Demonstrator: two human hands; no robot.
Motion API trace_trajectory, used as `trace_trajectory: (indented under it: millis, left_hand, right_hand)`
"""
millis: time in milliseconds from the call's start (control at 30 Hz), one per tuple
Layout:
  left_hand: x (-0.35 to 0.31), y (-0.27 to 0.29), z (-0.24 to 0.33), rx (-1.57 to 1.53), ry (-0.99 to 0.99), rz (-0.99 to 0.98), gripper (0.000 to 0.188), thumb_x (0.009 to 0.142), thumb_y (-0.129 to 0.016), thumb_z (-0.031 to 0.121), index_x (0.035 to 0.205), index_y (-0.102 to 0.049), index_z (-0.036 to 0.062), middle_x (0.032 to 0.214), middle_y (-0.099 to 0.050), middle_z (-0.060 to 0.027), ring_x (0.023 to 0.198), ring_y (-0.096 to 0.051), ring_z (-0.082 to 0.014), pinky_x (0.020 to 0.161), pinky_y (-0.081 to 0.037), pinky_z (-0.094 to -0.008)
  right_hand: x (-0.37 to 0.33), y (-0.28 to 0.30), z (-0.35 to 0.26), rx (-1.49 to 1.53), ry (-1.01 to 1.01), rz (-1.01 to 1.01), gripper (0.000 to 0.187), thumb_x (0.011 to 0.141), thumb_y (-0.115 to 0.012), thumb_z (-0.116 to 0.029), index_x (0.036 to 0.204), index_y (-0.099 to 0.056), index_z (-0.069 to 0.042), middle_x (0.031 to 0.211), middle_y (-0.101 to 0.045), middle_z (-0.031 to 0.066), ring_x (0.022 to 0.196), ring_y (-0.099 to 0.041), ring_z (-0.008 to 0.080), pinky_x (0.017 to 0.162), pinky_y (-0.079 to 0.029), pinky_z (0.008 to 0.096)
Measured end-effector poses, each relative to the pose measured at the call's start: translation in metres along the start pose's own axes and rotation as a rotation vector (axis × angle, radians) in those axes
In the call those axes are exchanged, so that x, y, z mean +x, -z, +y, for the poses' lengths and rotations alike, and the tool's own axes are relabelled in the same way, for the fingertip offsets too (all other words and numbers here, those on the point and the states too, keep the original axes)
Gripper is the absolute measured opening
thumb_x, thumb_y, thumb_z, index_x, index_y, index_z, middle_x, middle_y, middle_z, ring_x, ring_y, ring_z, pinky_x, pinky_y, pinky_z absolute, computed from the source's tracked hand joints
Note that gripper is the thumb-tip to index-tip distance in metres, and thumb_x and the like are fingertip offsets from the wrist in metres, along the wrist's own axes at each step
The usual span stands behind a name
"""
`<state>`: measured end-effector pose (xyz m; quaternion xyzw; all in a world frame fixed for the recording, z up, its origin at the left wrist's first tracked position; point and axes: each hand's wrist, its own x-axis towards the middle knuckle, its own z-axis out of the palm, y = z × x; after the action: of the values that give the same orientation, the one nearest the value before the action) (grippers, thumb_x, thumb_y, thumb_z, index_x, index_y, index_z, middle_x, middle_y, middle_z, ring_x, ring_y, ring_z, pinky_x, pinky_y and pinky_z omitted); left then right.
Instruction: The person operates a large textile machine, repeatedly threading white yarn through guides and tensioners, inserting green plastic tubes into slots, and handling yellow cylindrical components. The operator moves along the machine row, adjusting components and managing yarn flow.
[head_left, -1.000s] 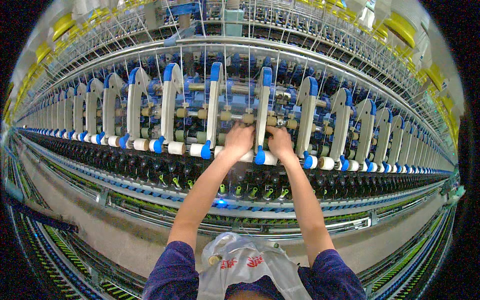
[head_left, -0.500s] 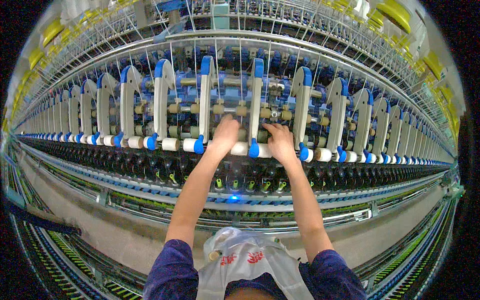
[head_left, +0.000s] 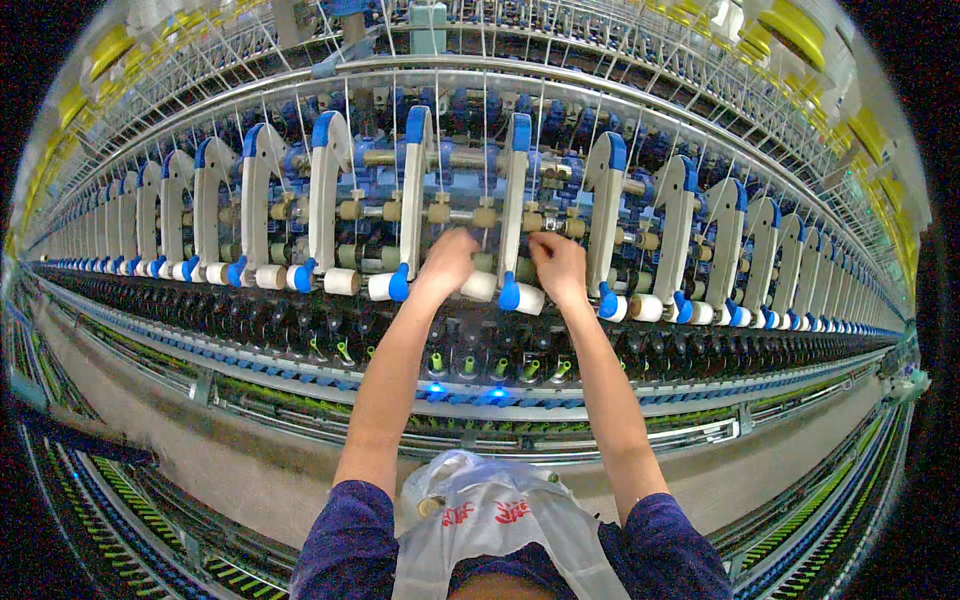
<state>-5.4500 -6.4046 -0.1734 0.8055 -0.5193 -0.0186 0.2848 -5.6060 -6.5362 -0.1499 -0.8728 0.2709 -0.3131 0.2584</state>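
Both my arms reach to a long spinning frame, one hand on each side of a pale pressure arm (head_left: pixel 515 205) with a blue cap. My left hand (head_left: pixel 450 260) is closed at the rollers, left of that arm; what its fingertips hold is hidden. Right of the arm, my right hand (head_left: pixel 560 266) has its fingers bent together beside a tan roller sleeve (head_left: pixel 532 222); anything pinched in them is too small to make out. Below and between the hands, a white roller (head_left: pixel 478 287) sits tilted by a blue lever (head_left: pixel 509 292). A white strand (head_left: pixel 486 130) hangs down toward the rollers.
Similar pressure arms with white rollers run to both sides. Below them stand dark spindles with green parts (head_left: pixel 469 367) and two lit blue lamps (head_left: pixel 498 393). A metal rail (head_left: pixel 470 68) crosses above; yellow discs (head_left: pixel 792 35) hang at the upper right. Another machine row lies behind.
My right hand has risen slightly and its fingers have drawn together. The white rollers at the middle arm have tilted. Two blue lamps show where one was lit.
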Motion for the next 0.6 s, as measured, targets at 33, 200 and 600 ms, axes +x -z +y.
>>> trace_trajectory:
  millis: [33, 200, 600]
  left_hand:
    - [0.001, 0.0, 0.001, -0.006, -0.004, -0.006, 0.026, 0.069, -0.051, -0.003, 0.087, -0.069, 0.0015, 0.099, -0.058, -0.0209, 0.099, -0.053, -0.0381, 0.087, -0.042, -0.0455]
    - [0.001, 0.001, 0.002, 0.032, -0.044, 0.034, 0.025, 0.07, -0.051, -0.003, 0.087, -0.068, 0.0014, 0.097, -0.059, -0.0215, 0.098, -0.053, -0.0383, 0.086, -0.042, -0.0452]
    - [0.004, -0.001, -0.004, -0.019, -0.054, 0.036, 0.025, 0.068, -0.051, -0.002, 0.085, -0.069, 0.002, 0.093, -0.061, -0.021, 0.094, -0.055, -0.0383, 0.084, -0.044, -0.0454]
  right_hand:
    - [0.001, -0.001, 0.002, 0.065, -0.055, 0.071, 0.024, 0.081, -0.056, -0.005, 0.102, -0.065, -0.002, 0.091, -0.067, 0.0174, 0.077, -0.064, 0.0322, 0.067, -0.049, 0.0394]
    - [0.007, -0.004, 0.002, -0.199, -0.119, 0.136, 0.013, 0.077, -0.06, -0.003, 0.086, -0.069, -0.005, 0.084, -0.065, 0.0151, 0.078, -0.061, 0.0331, 0.069, -0.049, 0.0411]
    - [-0.006, 0.017, -0.021, -0.579, 0.071, -0.272, 0.049, 0.067, -0.058, 0.006, 0.113, -0.061, -0.012, 0.115, -0.05, 0.0197, 0.109, -0.048, 0.0358, 0.09, -0.043, 0.0417]
